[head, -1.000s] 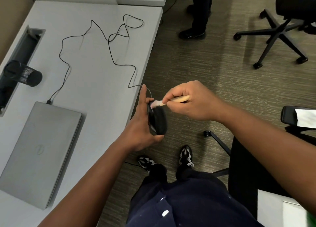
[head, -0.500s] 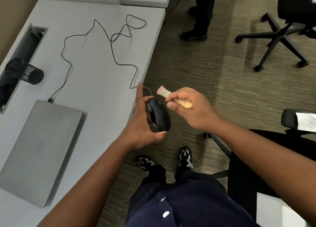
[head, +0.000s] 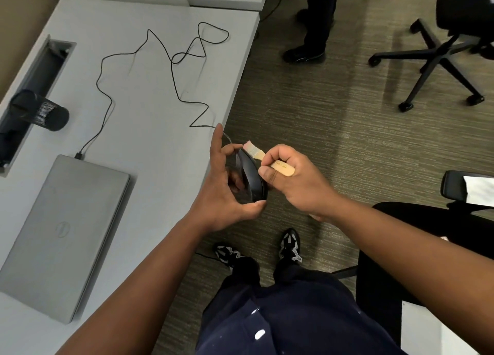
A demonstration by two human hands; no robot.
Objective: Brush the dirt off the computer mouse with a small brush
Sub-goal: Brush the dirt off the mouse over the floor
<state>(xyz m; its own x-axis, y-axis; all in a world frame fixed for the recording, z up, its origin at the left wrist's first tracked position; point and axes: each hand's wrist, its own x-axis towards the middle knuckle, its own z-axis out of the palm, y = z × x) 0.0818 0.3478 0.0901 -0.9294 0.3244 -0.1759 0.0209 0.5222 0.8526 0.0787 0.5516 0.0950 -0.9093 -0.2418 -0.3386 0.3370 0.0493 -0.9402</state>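
A black wired computer mouse (head: pixel 251 178) is held on its side just off the desk's right edge, gripped by my left hand (head: pixel 222 194) with the index finger pointing up. My right hand (head: pixel 294 178) holds a small brush (head: pixel 260 158) with a pale wooden handle and light bristles. The bristles touch the mouse's upper front end. The mouse's thin black cable (head: pixel 171 57) snakes across the desk to the laptop.
A closed grey laptop (head: pixel 64 234) lies on the grey desk (head: pixel 149 130). A black mesh pen cup (head: pixel 40 111) stands by the cable slot at left. Another person's legs (head: pixel 315 20) and an office chair base (head: pixel 438 57) are on the carpet; a black chair (head: pixel 427 242) is at right.
The brush lifted off the mouse half a second ago and has come back down onto its front end. My left hand has turned the mouse slightly.
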